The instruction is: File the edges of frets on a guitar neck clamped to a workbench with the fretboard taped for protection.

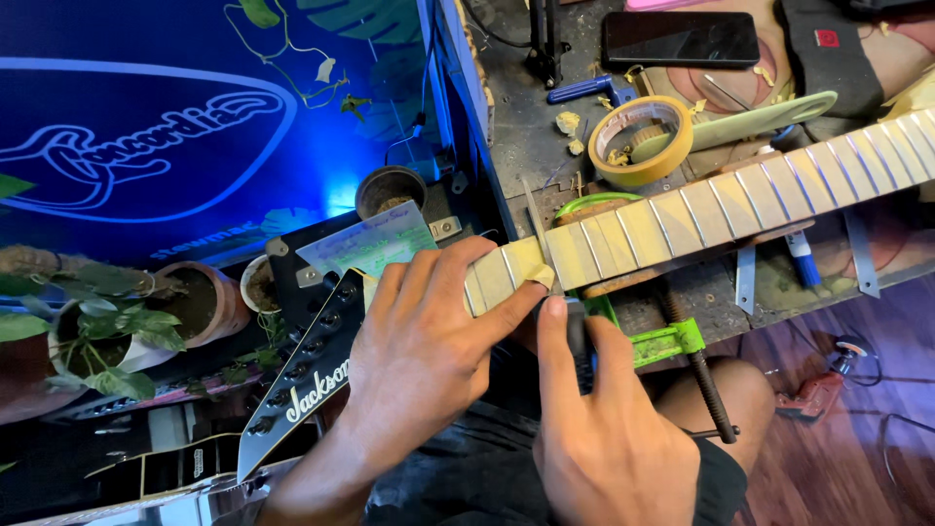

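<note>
A guitar neck (701, 209) with its fretboard covered in yellowish masking tape lies across the workbench edge, metal frets showing between the tape strips. Its black headstock (302, 390) points down to the left. My left hand (419, 360) wraps around the neck near the headstock, thumb lying on the taped board. My right hand (604, 429) grips a dark-handled tool (577, 326) from below, index finger stretched up to a fret where a thin blade (534, 219) stands. A bit of tape curls up there.
A green bar clamp (667, 341) holds the neck to the bench (516, 117). A roll of masking tape (641, 141), a pale green flat tool (765, 119) and a black phone (679, 39) lie behind. Potted plants (117, 331) stand left under a blue lit panel. A red tool (813, 394) lies on the floor.
</note>
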